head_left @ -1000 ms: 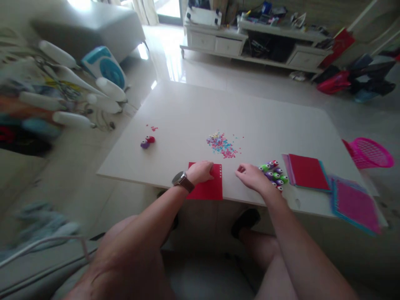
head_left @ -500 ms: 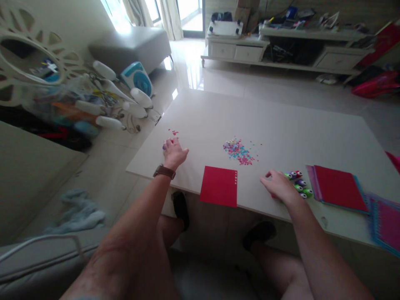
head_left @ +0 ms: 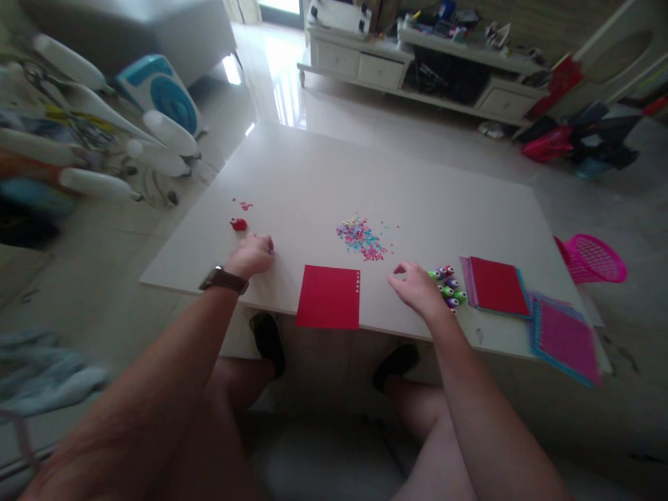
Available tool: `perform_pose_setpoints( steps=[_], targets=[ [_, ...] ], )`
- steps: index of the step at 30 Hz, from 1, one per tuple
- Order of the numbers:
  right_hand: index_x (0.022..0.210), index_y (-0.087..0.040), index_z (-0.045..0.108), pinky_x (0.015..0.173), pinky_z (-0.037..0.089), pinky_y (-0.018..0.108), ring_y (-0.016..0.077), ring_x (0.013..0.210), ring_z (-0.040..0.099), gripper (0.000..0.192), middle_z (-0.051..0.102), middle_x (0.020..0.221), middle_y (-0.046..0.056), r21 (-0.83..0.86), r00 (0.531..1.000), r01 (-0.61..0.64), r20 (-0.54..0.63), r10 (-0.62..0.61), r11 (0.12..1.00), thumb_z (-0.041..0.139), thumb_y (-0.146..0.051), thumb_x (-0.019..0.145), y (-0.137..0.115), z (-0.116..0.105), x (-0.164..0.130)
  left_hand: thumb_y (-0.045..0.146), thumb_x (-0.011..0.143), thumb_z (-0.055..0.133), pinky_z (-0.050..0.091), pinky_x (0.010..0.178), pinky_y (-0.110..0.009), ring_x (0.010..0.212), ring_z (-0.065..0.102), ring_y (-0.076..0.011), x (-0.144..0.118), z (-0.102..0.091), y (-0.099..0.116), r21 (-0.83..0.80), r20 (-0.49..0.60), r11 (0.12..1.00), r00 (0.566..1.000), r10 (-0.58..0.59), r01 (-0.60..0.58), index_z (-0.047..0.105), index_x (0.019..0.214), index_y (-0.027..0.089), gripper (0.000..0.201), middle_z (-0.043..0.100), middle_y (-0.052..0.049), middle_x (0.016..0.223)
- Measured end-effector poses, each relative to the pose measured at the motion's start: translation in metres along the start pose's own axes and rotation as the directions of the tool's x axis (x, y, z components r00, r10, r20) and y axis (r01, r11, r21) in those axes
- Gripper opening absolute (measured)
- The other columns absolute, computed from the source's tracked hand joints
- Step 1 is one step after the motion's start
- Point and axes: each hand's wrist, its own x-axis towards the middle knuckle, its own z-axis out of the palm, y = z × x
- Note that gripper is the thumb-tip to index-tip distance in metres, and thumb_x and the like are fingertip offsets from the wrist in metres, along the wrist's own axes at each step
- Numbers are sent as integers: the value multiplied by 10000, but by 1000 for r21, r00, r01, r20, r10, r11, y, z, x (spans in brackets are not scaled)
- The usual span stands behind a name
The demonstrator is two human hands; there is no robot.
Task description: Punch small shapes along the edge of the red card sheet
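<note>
Table edge: the red paper square (head_left: 328, 297) lies at the near edge of the white table (head_left: 396, 174), its lower side hanging just over the lip, between the two hands.
Open room: the middle and far part of the tabletop are bare; a scatter of confetti punch-outs (head_left: 362, 237) lies just beyond the red square.
Left hand: the left hand (head_left: 251, 255) rests on the table left of the red square, fingers curled shut around something small and purple that peeps out at the fingertips; what it is I cannot tell for sure.
Red punch: a small red punch (head_left: 239, 224) sits just beyond that hand, apart from it, with a few red scraps (head_left: 243, 204) farther on.
Right hand: the right hand (head_left: 415, 287) lies right of the red square, fingers loosely curled and holding nothing, just beside a cluster of small punches (head_left: 447, 286).
Right side: a stack of red sheets (head_left: 495, 285) lies past the punches, then pink sheets (head_left: 566, 341) at the near right corner, and a pink basket (head_left: 595, 259) off the table's right edge.
</note>
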Motion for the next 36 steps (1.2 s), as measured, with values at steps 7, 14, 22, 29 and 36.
perform_pose_setpoints(
  steps=[7,14,22,29,36],
  targets=[
    [1002,-198,667,827,534,346,219,900,684,125,711,1081,82,224,938,340,-145,-314,913,688,-167,882,-15,7,-3,167,821,742,503,676,-256,768,662,-153,-24,15,70,-516,20,834,971,237,-194,654,959,182,164,702,-43,915],
    [1221,-251,663,799,573,332,201,928,661,332,659,1133,58,397,773,633,-285,-567,664,722,-167,905,-41,18,-14,215,834,837,550,714,-290,685,683,-126,-53,43,139,-952,144,300,791,594,-52,548,998,186,333,711,-2,744],
    [1063,-225,729,800,618,355,215,871,706,161,700,1017,66,433,817,575,-345,-462,694,699,-225,905,-30,22,-6,257,744,865,560,819,-349,865,713,-168,-44,36,123,-919,198,378,698,688,-113,603,1177,183,511,753,-81,1044],
    [1032,-218,756,785,619,367,241,938,731,193,770,1035,77,443,857,510,-343,-386,738,706,-264,852,-21,28,3,223,648,875,492,1012,-453,1271,549,-341,-32,45,92,-210,-5,806,825,565,-553,684,1173,218,558,592,-132,1330],
    [926,-224,729,859,572,363,229,911,725,145,774,948,41,296,894,441,-233,-383,847,693,-145,810,-16,26,3,332,642,901,412,1031,-504,1200,580,-355,-33,52,89,-30,120,852,845,522,-522,610,1311,249,734,680,-108,1234]
  ],
)
